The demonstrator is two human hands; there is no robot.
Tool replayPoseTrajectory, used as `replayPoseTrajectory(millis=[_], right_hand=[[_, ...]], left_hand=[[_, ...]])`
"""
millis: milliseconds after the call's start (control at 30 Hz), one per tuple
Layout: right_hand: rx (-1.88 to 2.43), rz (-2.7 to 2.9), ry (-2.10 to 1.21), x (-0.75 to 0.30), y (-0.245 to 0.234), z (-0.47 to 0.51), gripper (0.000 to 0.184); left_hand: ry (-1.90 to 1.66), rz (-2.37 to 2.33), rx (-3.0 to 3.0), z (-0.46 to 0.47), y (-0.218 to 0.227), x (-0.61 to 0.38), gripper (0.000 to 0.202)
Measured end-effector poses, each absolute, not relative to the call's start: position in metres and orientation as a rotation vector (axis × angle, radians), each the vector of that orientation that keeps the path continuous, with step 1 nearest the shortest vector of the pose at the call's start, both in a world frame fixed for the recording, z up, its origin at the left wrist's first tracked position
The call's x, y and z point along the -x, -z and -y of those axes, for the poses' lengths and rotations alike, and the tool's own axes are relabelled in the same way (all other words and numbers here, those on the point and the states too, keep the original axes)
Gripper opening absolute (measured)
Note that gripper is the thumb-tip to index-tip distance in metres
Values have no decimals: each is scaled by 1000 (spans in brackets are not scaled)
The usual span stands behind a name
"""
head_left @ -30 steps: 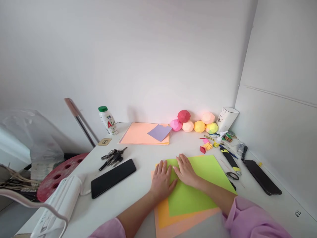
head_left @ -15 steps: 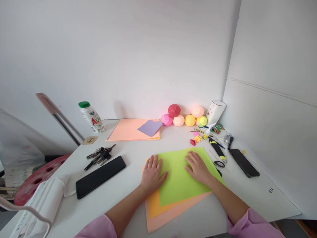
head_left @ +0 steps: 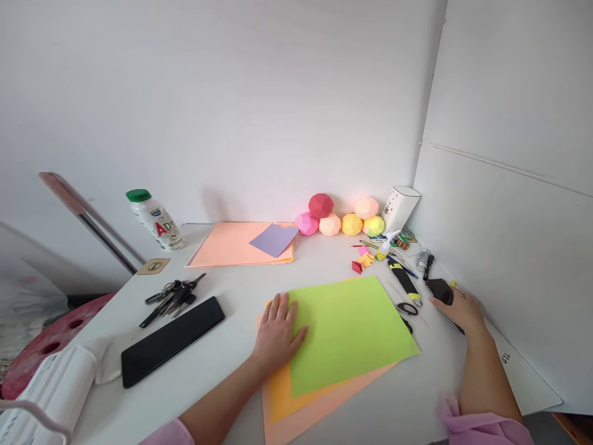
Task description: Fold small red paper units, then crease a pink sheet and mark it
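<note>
My left hand (head_left: pixel 277 334) lies flat with fingers spread on the left edge of a lime-green paper sheet (head_left: pixel 345 334). An orange sheet (head_left: pixel 279 395) and a peach sheet (head_left: pixel 301 431) stick out beneath it. At the right side of the table my right hand (head_left: pixel 464 313) is on a black phone (head_left: pixel 440 290), thumb on its near-left edge and fingers along the other side, covering much of it. Between that hand and the green sheet lie scissors (head_left: pixel 407 308), partly under the paper, and a black-and-yellow utility knife (head_left: pixel 403 279).
Folded-paper balls (head_left: pixel 330 224) stand along the back wall, near a glue bottle (head_left: pixel 383 248) and small folded paper pieces (head_left: pixel 365 260). Peach sheets (head_left: pixel 227 244) carry a purple square (head_left: pixel 274 241). Leftward are keys (head_left: pixel 172 300), another black phone-like slab (head_left: pixel 171 343) and a white bottle (head_left: pixel 157 222).
My right hand has left the green sheet and moved right onto the black phone. My left hand stays on the papers. The view has shifted slightly.
</note>
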State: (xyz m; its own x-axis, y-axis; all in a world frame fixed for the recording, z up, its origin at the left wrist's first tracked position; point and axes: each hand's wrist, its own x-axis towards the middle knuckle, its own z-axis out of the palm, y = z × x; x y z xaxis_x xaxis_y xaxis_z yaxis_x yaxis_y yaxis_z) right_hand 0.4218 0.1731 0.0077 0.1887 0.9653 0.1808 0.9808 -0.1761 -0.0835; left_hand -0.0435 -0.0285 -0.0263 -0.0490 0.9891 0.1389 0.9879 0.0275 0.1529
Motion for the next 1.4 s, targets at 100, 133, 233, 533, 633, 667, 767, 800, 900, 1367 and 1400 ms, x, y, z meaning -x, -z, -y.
replayPoseTrajectory(millis=[100,133,233,533,633,667,767,800,900,1367,1400], right_hand=[[2361,1938,102,-424,-7,-175,87],[2358,1946,108,-424,-9,-175,88],[2322,1973,106,-423,-13,-174,88],[2341,1908,-18,-415,-22,-170,94],[2349,1892,-33,-413,-23,-167,98],[2362,1871,-28,-411,-23,-166,98],[2341,1793,107,-395,-22,-161,82],[2272,1777,198,-386,-21,-159,72],[1812,1799,450,-351,-20,-153,41],[1129,2477,43,-280,13,-137,38],[1134,2479,44,-282,13,-139,38]], left_hand=[[-330,-2252,-2167,28,27,44,68],[-340,-2252,-2172,28,28,44,67],[-355,-2250,-2183,28,28,44,67],[-315,-2255,-2188,29,23,43,66],[-308,-2254,-2196,28,24,43,67],[-303,-2253,-2197,28,24,44,67],[-298,-2251,-2206,28,26,44,66],[-306,-2253,-2210,28,26,44,66],[-347,-2261,-2217,28,28,44,65],[-335,-2268,-2270,28,36,48,64],[-335,-2265,-2277,28,37,48,65]])
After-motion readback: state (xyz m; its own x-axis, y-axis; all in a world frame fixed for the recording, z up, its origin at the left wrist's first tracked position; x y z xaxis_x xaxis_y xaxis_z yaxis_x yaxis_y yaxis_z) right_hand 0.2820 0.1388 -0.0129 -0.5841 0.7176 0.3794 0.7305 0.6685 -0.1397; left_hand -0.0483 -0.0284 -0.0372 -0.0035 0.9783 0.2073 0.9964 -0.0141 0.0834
